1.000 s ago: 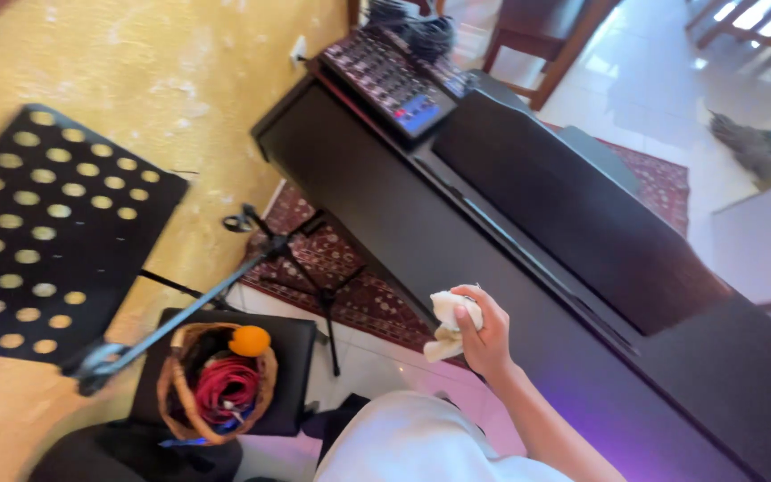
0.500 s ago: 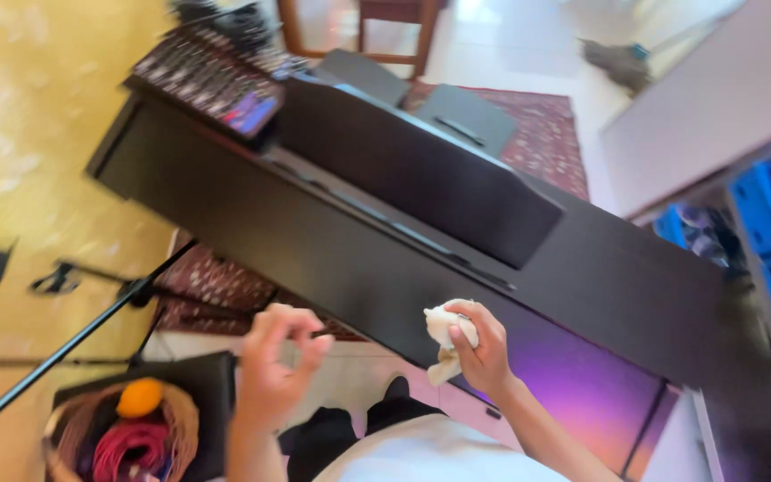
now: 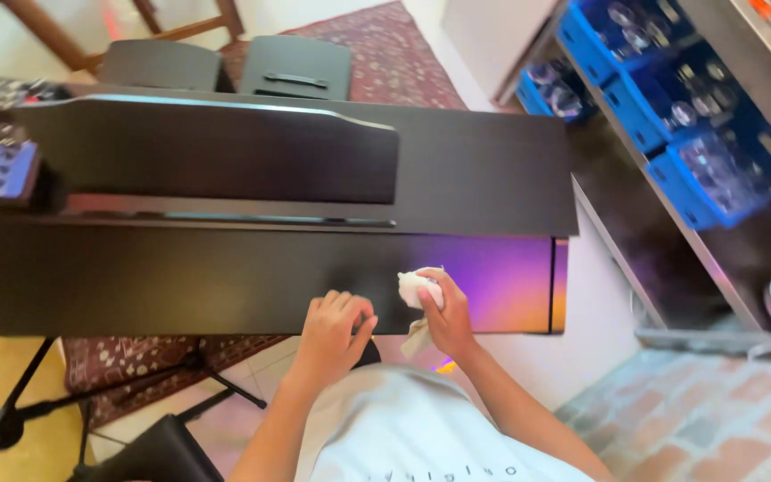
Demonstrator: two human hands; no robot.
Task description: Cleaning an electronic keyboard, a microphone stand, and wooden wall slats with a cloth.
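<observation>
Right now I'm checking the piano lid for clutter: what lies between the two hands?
In the head view, only bare dark piano lid lies between the left hand and the right hand, which holds a white cloth.

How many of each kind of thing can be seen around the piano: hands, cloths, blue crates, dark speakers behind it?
Hands: 2, left hand and right hand, both at the closed piano lid's front edge
White cloths: 1, cloth in the right hand
Blue crates of glassware: 3 at least
Dark speakers: 2
Total: 8
</observation>
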